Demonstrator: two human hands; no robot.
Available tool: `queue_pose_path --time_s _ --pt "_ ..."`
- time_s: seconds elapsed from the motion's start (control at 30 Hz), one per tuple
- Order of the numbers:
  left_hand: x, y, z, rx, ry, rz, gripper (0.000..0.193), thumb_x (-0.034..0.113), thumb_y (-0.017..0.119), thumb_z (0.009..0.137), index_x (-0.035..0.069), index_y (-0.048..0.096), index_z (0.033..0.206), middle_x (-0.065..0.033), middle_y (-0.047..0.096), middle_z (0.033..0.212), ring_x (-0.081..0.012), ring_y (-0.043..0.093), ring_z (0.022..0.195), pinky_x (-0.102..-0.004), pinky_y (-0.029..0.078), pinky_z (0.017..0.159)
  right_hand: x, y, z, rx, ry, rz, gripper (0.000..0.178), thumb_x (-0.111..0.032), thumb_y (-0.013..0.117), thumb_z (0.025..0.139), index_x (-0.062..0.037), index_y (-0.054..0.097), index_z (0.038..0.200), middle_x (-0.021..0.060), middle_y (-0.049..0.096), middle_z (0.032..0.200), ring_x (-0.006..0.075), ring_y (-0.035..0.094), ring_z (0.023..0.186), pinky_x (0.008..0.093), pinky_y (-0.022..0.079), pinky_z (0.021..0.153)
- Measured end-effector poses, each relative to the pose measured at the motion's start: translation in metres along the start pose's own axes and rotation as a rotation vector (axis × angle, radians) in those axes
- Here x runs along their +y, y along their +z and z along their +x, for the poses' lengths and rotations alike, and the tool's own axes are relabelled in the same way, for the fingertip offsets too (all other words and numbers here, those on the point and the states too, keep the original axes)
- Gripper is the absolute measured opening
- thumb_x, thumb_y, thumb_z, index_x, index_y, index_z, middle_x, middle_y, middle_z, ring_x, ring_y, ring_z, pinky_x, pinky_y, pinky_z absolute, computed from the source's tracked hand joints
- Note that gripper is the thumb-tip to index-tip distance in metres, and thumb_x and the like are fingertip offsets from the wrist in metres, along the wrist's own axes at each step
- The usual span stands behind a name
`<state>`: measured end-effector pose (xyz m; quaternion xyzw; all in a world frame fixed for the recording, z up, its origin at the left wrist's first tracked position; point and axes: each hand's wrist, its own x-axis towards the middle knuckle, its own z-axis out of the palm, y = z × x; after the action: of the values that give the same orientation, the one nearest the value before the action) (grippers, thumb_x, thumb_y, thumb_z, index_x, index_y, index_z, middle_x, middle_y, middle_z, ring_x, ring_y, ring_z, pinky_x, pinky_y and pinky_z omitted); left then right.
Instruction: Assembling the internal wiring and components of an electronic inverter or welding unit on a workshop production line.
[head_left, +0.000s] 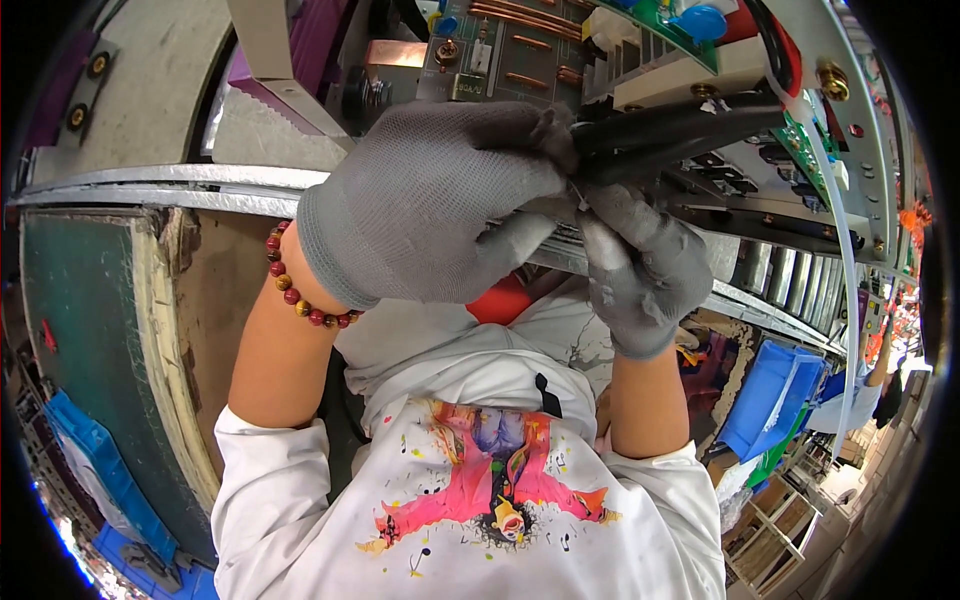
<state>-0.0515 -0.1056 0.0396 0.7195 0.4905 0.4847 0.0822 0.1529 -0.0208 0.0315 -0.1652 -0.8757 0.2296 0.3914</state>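
Both my hands wear grey knit gloves with worn, pale fingertips. Thick black cables (690, 132) run across the open electronic unit, and my left hand (430, 205) is closed at their left end, its fingertips curled against them. Just below, my right hand (645, 270) pinches at a thin pale strip (583, 197), possibly the end of a cable tie. The fingertips of both hands almost meet there, hiding most of the strip. Behind them is a circuit board (510, 60) with copper bars and screws.
A long translucent white strip (843, 230) hangs at the unit's right side, near a metal side plate (868, 120). Metal rollers (790, 280) and a rail (160, 190) run beneath. Purple parts (300, 45) stand at upper left. A blue bin (770, 395) sits at lower right.
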Motion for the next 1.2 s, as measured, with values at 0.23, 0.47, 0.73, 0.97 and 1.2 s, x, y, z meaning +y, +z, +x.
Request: queue_pose_path --time_s 0.23,0.47,0.73,0.97,1.2 --pt "-0.001 0.006 0.004 0.033 0.026 0.091 0.018 0.006 0.07 0.077 0.009 0.067 0.094 -0.0075 0.066 0.087 -0.0297 0.068 0.075 -0.0359 0.056 0.065 0.0 0.01 -0.012 0.132 0.126 0.213 0.016 -0.002 0.075 0.083 -0.0009 0.068 0.097 0.0125 0.073 0.096 0.0222 0.07 0.082 0.0309 0.054 0.076" --pt "0.008 0.011 0.005 0.046 -0.053 0.148 0.025 0.0 0.079 0.071 0.006 0.061 0.088 -0.01 0.069 0.092 -0.0273 0.069 0.076 -0.0334 0.055 0.066 0.003 0.02 -0.022 0.248 0.271 0.457 0.018 -0.004 0.071 0.088 -0.0014 0.064 0.105 0.012 0.065 0.106 0.02 0.063 0.094 0.0292 0.049 0.086" --pt "0.012 0.015 0.005 0.076 -0.126 0.158 0.042 0.004 0.082 0.069 0.006 0.056 0.102 -0.0095 0.068 0.098 -0.028 0.071 0.085 -0.0346 0.057 0.072 -0.001 0.025 -0.023 0.291 0.266 0.417 0.013 -0.006 0.071 0.089 -0.0027 0.065 0.1 0.0111 0.066 0.103 0.0192 0.064 0.091 0.0296 0.049 0.084" --pt "0.015 0.013 0.005 0.078 -0.173 0.194 0.039 0.005 0.08 0.071 0.005 0.057 0.103 -0.0092 0.066 0.1 -0.0273 0.072 0.087 -0.0347 0.058 0.074 -0.001 0.026 -0.016 0.244 0.175 0.201 0.013 -0.006 0.074 0.086 -0.005 0.067 0.098 0.0114 0.068 0.096 0.0219 0.066 0.085 0.0305 0.052 0.078" --pt "0.016 0.012 0.008 0.047 -0.228 0.118 0.037 0.005 0.078 0.073 0.004 0.059 0.104 -0.0093 0.066 0.101 -0.0262 0.073 0.088 -0.0343 0.058 0.074 -0.003 0.022 -0.013 0.183 0.137 0.048 0.019 -0.004 0.078 0.079 -0.0063 0.067 0.095 0.0135 0.069 0.095 0.0267 0.068 0.083 0.033 0.053 0.074"
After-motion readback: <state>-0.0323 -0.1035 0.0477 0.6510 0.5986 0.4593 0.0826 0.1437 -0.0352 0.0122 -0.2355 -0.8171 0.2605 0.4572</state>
